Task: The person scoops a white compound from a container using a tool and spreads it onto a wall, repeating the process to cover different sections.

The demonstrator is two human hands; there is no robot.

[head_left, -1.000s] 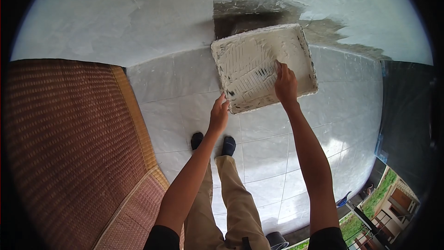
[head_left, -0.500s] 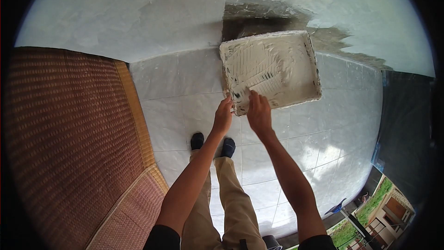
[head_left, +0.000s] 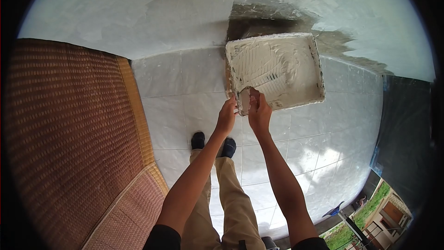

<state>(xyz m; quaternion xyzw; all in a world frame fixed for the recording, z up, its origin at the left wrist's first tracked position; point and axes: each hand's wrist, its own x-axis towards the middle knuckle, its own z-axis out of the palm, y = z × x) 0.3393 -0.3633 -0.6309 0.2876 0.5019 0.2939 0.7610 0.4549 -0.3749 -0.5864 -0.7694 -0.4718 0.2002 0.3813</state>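
A shallow rectangular tray (head_left: 273, 106) with a crusted rim holds a layer of beige paste, marked with ridges and swirls. My left hand (head_left: 226, 116) is closed on the tray's near left corner, its fingers partly hidden at the rim. Over that same corner, my right hand (head_left: 260, 112) pinches a small flat scraper (head_left: 245, 94) coated with paste. The scraper's blade overlaps the paste in this view, and my fingers cover part of it.
Behind the tray, a partly coated wall (head_left: 370, 28) meets another wall (head_left: 185, 14) at a corner. Grey floor tiles (head_left: 199, 74) lie below. A woven brown mat (head_left: 78, 125) stands at left, a dark sheet (head_left: 404, 120) at right. My feet in dark socks (head_left: 198, 140) are beneath my arms.
My right hand has turned and the scraper has shifted toward the tray's near left corner, its coated face now showing. My left hand stays at the corner. The view shifts slightly.
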